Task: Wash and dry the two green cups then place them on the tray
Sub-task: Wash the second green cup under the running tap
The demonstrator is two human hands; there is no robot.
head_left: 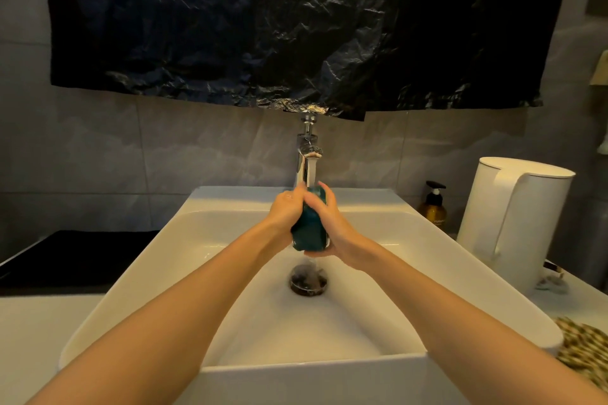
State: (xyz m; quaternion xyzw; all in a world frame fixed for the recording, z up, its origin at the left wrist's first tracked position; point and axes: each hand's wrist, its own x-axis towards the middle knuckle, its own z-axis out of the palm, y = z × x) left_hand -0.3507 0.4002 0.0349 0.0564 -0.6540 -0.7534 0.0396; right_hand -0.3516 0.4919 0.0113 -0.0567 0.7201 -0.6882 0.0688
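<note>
A dark green cup (309, 223) is held upright over the white sink (230, 273), right under the chrome tap (307, 158), from which water runs. My left hand (285, 207) grips the cup's left side near the rim. My right hand (329, 223) wraps its right side and cups the base. Water spills from below the cup down to the drain (308, 279). Only one green cup is in view. A black tray (65, 253) lies left of the sink.
A white kettle (513, 223) and an amber pump bottle (433, 207) stand on the counter to the right. A woven mat (582, 348) lies at the right front. Black plastic sheeting (296, 26) covers the wall above the tap.
</note>
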